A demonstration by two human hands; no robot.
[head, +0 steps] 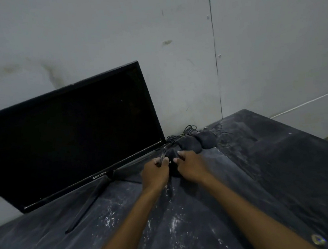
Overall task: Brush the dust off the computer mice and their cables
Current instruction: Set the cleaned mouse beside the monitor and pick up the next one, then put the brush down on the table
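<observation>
Three dark, dusty computer mice lie in a row near the wall on a dark table. The nearest mouse sits between my two hands. My right hand grips its right side, fingertips on top. My left hand is closed on the mouse's cable at its left front. The middle mouse and the far mouse lie just beyond, untouched. Their thin black cables are tangled in a heap against the wall. No brush is visible.
A black monitor on a thin stand leans at the left, its lower right corner close to the mice. The table top is streaked with white dust. A grey wall rises right behind.
</observation>
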